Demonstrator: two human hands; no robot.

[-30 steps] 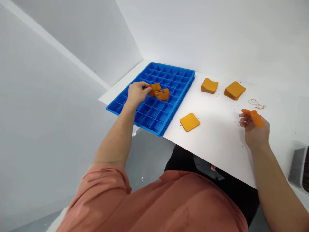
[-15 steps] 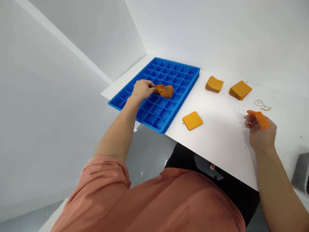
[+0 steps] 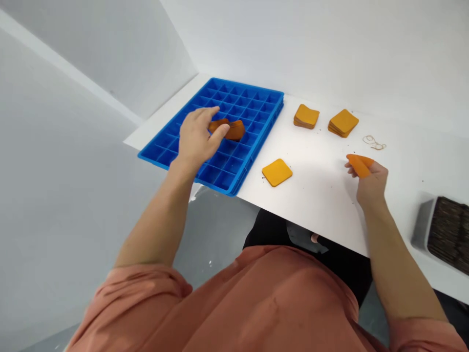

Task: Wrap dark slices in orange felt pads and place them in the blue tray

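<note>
My left hand (image 3: 198,134) is over the blue compartment tray (image 3: 240,183), thumb and fingers spread apart. Beside its fingertips, several curled orange-brown pieces (image 3: 234,131) stick up from the tray's compartments; my hand hides part of them. On the right, above the white table, my right hand (image 3: 372,186) grips a folded orange piece (image 3: 359,165), thin and flexible. A flat yellow-orange square with rounded corners (image 3: 277,172) lies between the tray and my right hand.
Two stacks of similar squares, a left stack (image 3: 306,116) and a right stack (image 3: 343,122), sit at the back of the table (image 3: 311,195). Near them lies a tangled thin band (image 3: 374,143). A grey bin with dark contents (image 3: 449,234) stands at the far right.
My left hand's fingers have opened and let go of the curled orange-brown pieces in the tray. My right hand still holds its orange piece, now turned differently. The view has shifted right.
</note>
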